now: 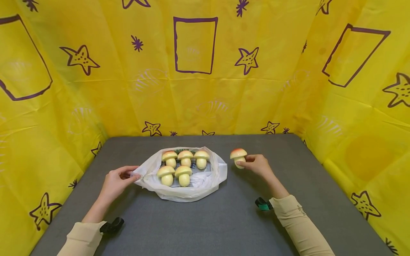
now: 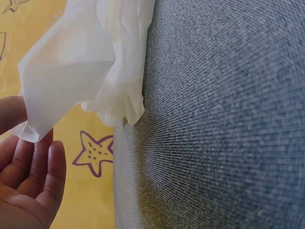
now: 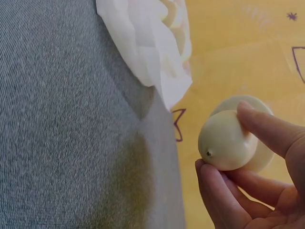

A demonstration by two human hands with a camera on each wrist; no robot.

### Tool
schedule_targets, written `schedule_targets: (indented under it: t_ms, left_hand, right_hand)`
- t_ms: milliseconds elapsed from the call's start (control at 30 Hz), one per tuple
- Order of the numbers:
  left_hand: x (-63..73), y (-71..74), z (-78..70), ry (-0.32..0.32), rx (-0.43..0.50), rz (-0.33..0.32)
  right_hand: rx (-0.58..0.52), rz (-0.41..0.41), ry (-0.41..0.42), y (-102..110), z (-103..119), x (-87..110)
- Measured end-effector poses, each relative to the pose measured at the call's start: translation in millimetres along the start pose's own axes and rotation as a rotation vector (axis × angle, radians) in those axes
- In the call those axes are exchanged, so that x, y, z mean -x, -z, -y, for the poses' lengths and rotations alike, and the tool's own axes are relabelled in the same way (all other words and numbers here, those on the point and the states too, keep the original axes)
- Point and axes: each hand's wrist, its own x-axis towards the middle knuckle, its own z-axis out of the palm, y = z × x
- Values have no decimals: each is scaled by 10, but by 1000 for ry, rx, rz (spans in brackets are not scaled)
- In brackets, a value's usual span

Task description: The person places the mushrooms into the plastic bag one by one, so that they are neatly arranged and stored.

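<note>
Head view is showing the right hand (image 1: 257,164) pinching a red-capped toy mushroom (image 1: 238,156) by its stem, just right of the white plastic bag (image 1: 205,185) on the grey surface (image 1: 224,220). Five yellow-capped mushrooms (image 1: 183,172) are standing upright inside the opened bag. The left hand (image 1: 116,179) is pinching the bag's left edge between thumb and fingers, with yellow star-printed cloth (image 1: 96,89) walling the surface on three sides.

The left hand (image 2: 26,181) pinches a corner of the thin white plastic bag (image 2: 81,62) above the grey fabric worktop (image 2: 219,124).
</note>
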Motion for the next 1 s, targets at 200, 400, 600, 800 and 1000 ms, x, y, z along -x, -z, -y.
schedule_targets:
  t_ms: [200,400,600,800,1000]
  left_hand:
    - [-5,2,3,1,-3,0]
    - [0,4,6,-4,2,-6]
    - [0,-1,20,-6,-5,-8]
    - [0,-5,25,0,-17,-3]
    - [4,-2,28,3,-21,-1]
  right_hand:
    - [-3,0,12,-26,49,28]
    - [-6,13,1,-47,103,61]
    - [-40,43,-15,-85,171,98]
    - [-53,67,-20,-142,245,144]
    - [-51,78,-24,-199,280,157]
